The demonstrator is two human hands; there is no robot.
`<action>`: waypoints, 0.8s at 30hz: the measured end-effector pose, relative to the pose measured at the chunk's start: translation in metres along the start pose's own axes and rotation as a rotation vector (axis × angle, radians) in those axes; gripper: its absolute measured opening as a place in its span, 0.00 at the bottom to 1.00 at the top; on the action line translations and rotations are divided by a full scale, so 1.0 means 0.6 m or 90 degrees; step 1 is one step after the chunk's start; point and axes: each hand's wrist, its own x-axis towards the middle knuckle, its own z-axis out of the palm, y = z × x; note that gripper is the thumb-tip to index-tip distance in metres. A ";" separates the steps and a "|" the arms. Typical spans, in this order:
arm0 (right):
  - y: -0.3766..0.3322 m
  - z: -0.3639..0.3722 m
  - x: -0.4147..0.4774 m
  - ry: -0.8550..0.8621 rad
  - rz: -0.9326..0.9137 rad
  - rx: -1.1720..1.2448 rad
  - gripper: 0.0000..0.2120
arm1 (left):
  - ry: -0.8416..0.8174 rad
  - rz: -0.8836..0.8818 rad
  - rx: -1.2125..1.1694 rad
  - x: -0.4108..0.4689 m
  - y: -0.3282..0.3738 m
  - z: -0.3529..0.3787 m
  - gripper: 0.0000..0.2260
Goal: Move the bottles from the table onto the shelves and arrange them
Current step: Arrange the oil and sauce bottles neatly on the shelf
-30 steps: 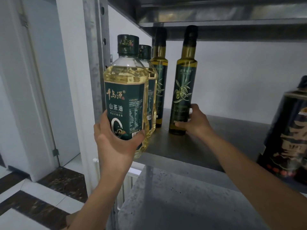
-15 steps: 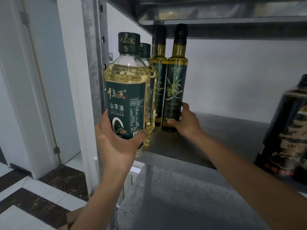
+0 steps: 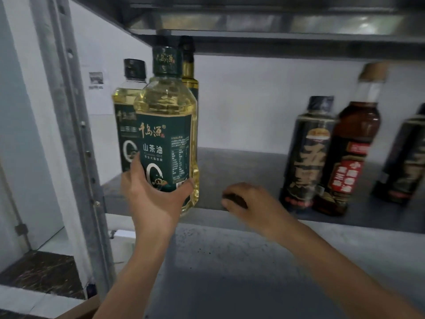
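Observation:
My left hand [image 3: 151, 199] grips the base of a clear camellia oil bottle [image 3: 166, 125] with a green label and cap, holding it upright at the front left of the middle shelf [image 3: 241, 166]. A matching bottle [image 3: 127, 104] stands just behind it on the left. The neck of a tall olive oil bottle [image 3: 189, 67] shows behind the held one. My right hand [image 3: 250, 203] hovers over the shelf's front edge, fingers loosely curled, holding nothing.
On the shelf's right side stand a black-labelled bottle [image 3: 308, 153], a brown sesame oil bottle [image 3: 351, 143] and another dark bottle [image 3: 407, 157]. A metal upright post [image 3: 76, 134] is at the left, the upper shelf [image 3: 253, 21] close overhead, a lower shelf [image 3: 230, 268] beneath.
My right hand pushed the olive oil bottle left against the others, then let go and drew back to the shelf's front. The view swung right. My left hand moved the camellia bottle in front of the others.

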 end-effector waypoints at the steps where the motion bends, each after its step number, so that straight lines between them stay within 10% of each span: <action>1: 0.011 -0.009 -0.025 0.005 -0.021 -0.005 0.13 | -0.004 -0.003 -0.014 -0.008 0.006 0.008 0.38; 24: 0.322 -0.225 -0.410 0.270 0.274 -0.114 0.15 | -0.186 -0.090 -0.055 -0.309 0.151 0.220 0.38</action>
